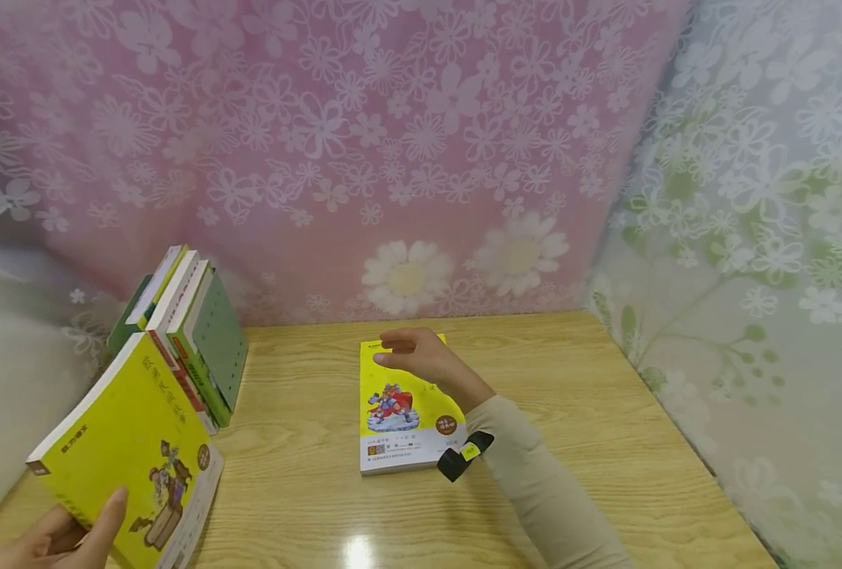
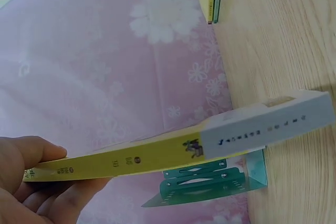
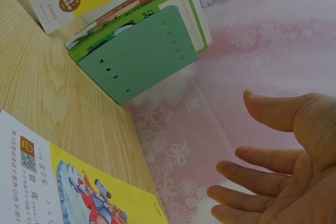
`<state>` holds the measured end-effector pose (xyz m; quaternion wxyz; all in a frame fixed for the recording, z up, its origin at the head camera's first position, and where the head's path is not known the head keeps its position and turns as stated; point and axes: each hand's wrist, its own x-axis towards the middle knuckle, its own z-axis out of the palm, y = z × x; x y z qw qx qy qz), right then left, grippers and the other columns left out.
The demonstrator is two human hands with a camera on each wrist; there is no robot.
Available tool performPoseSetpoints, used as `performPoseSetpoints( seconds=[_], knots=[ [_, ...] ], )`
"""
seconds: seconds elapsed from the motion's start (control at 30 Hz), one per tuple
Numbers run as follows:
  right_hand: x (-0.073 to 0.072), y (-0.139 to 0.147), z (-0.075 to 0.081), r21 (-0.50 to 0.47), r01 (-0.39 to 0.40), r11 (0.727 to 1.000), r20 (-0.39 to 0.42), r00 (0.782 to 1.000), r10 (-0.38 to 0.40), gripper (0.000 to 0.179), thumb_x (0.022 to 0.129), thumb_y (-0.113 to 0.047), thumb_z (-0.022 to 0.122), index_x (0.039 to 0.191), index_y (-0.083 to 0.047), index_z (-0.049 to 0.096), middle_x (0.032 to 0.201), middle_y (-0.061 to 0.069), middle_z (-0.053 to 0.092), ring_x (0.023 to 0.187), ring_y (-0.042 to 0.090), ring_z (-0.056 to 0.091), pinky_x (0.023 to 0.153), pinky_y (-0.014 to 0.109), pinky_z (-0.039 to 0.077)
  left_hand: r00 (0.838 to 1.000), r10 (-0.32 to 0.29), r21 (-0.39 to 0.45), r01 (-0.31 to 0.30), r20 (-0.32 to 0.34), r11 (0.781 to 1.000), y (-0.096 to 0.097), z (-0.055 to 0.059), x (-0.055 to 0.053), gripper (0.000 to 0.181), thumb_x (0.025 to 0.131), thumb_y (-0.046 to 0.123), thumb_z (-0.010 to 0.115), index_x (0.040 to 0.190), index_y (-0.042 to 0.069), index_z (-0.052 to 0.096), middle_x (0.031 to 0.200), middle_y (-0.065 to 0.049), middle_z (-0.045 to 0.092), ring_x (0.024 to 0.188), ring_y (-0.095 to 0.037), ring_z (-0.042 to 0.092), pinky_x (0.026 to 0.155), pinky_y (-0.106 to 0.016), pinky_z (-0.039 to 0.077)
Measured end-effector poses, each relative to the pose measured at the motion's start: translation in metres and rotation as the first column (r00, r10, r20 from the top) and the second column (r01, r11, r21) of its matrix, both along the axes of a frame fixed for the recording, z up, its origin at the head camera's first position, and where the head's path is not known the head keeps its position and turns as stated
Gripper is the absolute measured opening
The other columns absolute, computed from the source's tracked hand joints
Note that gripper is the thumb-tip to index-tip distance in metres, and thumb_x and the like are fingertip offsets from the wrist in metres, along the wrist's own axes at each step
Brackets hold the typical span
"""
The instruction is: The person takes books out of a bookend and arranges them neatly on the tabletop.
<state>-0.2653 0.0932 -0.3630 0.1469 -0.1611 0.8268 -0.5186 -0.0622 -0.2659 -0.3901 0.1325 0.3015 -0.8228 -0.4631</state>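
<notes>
At the lower left of the head view my left hand (image 1: 72, 541) grips a thick yellow book (image 1: 118, 411), thumb across the cover. The book is raised and tilted. The left wrist view shows its yellow and white spine (image 2: 152, 156) between thumb and fingers. My right hand (image 1: 431, 363) hovers over the top part of another yellow book (image 1: 385, 367) lying flat on the table, cover up. In the right wrist view the right hand's fingers (image 3: 252, 177) are spread and relaxed with nothing in them.
Several books (image 1: 186, 332) stand upright at the back left beside a green metal bookend (image 1: 217, 340). The wooden table (image 1: 300, 395) meets a pink floral curtain (image 1: 307, 197) behind and a pale floral one (image 1: 762, 276) on the right.
</notes>
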Motion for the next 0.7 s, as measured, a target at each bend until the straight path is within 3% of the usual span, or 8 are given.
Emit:
performPoseSetpoints(
  seconds=[0.2,0.5,0.7],
  knots=[
    [0.0,-0.003,0.0,-0.014,-0.023,1.0,0.002,1.0,0.023,0.053,0.09,-0.028,0.069,0.137,-0.011,0.053,0.136,0.009,0.054,0.128,0.03,0.047,0.105,0.048,0.04,0.999,-0.01,0.017,0.011,-0.043,1.0,0.01,-0.004,0.004,0.048,0.096,0.029,0.057,0.129,-0.006,0.052,0.106,-0.032,0.065,0.057,-0.011,0.065,0.047,-0.031,0.056],
    [0.001,-0.011,0.002,-0.019,-0.056,0.998,0.007,0.998,0.056,0.053,0.091,-0.029,0.068,0.138,-0.01,0.052,0.137,0.01,0.053,0.13,0.03,0.045,0.105,0.047,0.04,0.997,-0.018,-0.045,0.014,-0.08,0.999,0.036,0.006,0.008,0.046,0.095,0.029,0.06,0.122,-0.008,0.057,0.113,-0.035,0.061,0.06,-0.027,0.068,0.045,-0.032,0.055],
    [0.003,-0.016,0.003,-0.011,-0.075,0.997,0.002,0.997,0.075,0.055,0.09,-0.029,0.068,0.139,-0.009,0.051,0.137,0.01,0.053,0.13,0.03,0.045,0.105,0.046,0.041,0.991,-0.037,-0.083,0.026,-0.128,0.996,0.048,0.009,0.008,0.046,0.093,0.03,0.064,0.12,-0.008,0.06,0.112,-0.032,0.062,0.06,-0.028,0.068,0.045,-0.031,0.055]
  ],
)
